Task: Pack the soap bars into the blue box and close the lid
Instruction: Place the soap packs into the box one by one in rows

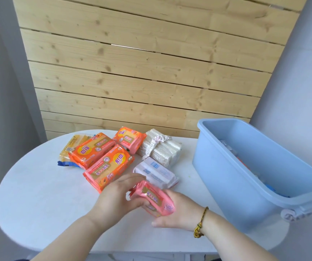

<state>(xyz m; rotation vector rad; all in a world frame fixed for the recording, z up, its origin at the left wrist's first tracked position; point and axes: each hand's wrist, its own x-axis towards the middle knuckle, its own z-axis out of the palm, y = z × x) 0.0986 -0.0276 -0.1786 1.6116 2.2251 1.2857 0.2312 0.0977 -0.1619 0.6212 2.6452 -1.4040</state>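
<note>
**Pink soap pack in both grips**

We are holding the pink soap pack over the near middle of the bench, left of the blue box. The left grip is curling round its left end. The right grip is cradling it underneath; its fingers are hidden, so we cannot tell their state.

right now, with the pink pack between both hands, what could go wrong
1. The pink soap pack rests in the right hand with the left hand gripping its end; the glossy wrapper could slip on the way over.
2. The blue box looks to overhang the table edge, so dropped packs might tip it.
3. The box already holds things; the tied white bundle may keep a lid from closing.
</note>
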